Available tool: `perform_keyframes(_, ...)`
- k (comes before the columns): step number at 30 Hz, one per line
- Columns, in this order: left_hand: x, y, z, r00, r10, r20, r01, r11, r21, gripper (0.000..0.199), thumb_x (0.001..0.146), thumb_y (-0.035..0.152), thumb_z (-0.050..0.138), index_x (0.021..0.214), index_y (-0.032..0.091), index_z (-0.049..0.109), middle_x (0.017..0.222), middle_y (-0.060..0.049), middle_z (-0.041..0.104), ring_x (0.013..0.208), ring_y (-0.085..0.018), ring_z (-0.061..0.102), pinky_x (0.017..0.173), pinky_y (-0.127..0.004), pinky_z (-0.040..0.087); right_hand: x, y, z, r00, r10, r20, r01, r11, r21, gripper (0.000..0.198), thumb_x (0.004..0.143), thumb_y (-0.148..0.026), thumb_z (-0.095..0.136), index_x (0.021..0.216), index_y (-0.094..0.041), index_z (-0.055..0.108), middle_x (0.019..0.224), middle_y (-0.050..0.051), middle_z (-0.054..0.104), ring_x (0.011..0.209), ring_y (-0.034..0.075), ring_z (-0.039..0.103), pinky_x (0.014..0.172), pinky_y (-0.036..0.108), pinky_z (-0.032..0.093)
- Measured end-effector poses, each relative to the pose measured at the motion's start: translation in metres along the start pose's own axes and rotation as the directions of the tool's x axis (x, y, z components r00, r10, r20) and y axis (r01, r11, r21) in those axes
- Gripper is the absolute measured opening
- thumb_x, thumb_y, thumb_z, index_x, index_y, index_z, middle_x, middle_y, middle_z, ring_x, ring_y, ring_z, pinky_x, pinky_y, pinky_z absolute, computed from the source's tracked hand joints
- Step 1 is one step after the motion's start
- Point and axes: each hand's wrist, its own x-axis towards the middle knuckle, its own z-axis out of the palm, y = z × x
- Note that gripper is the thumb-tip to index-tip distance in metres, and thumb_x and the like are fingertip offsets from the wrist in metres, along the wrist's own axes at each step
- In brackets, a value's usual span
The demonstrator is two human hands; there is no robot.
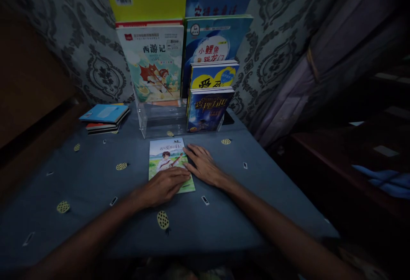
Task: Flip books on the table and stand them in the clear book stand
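Observation:
A thin paperback book (165,154) lies flat on the table in front of me; its cover shows a figure with a guitar on a green field. My left hand (168,182) rests across the lower part of the cover, fingers stretched out and lying flat. At the book's right edge, my right hand (203,165) lies with fingers extended and slightly apart, its fingertips touching the cover. Neither hand grips anything. Parts of the cover are hidden beneath the left hand.
Behind the book stands a clear acrylic rack (160,119) with several upright books, among them a white-green one (156,70) and a dark blue one (208,111). A small book stack (104,115) lies at the left. A patterned cloth (92,224) covers the table; a curtain (288,70) hangs right.

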Motion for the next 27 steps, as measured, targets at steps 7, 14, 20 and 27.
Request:
perform_keyframes(7,-0.006,-0.035,-0.002,0.988,-0.089,-0.127,0.098,0.993,0.059,0.033,0.100,0.020,0.041,0.127,0.018,0.060,0.125,-0.012,0.065,0.121,-0.021,0.059,0.105,-0.039,0.048,-0.021,-0.008,-0.005,0.999,0.000,0.054,0.000,1.000,-0.014,0.061,0.099,-0.049,0.040,0.149,-0.015,0.040,0.154,0.019,0.040,0.142,0.032,0.035,0.114,0.053,0.031)
perform_keyframes(14,-0.016,-0.090,-0.024,0.891,-0.412,-0.190,0.447,0.867,0.221,0.043,0.098,0.029,0.037,0.130,0.009,0.059,0.137,-0.016,0.059,0.131,-0.026,0.053,0.113,-0.045,0.040,-0.042,-0.018,-0.011,0.995,-0.019,0.099,0.014,0.999,0.051,0.070,0.097,-0.060,0.037,0.152,-0.017,0.035,0.157,0.017,0.034,0.145,0.033,0.029,0.117,0.054,0.026)
perform_keyframes(20,-0.036,-0.083,-0.029,0.862,-0.476,-0.174,0.507,0.809,0.298,0.052,0.100,0.036,0.031,0.140,0.009,0.050,0.149,-0.015,0.048,0.141,-0.025,0.041,0.117,-0.045,0.034,-0.049,-0.019,-0.014,0.992,-0.037,0.124,0.024,0.994,0.108,0.077,0.094,-0.067,0.040,0.153,-0.019,0.033,0.158,0.016,0.033,0.146,0.033,0.028,0.118,0.056,0.022)
perform_keyframes(27,-0.071,-0.039,-0.015,0.889,-0.442,-0.123,0.454,0.811,0.368,0.054,0.103,0.041,0.032,0.151,0.016,0.036,0.156,-0.010,0.038,0.144,-0.024,0.036,0.117,-0.042,0.034,-0.047,-0.018,-0.014,0.989,-0.062,0.133,0.046,0.991,0.122,0.078,0.093,-0.067,0.041,0.153,-0.018,0.033,0.157,0.015,0.036,0.146,0.032,0.028,0.119,0.056,0.022)
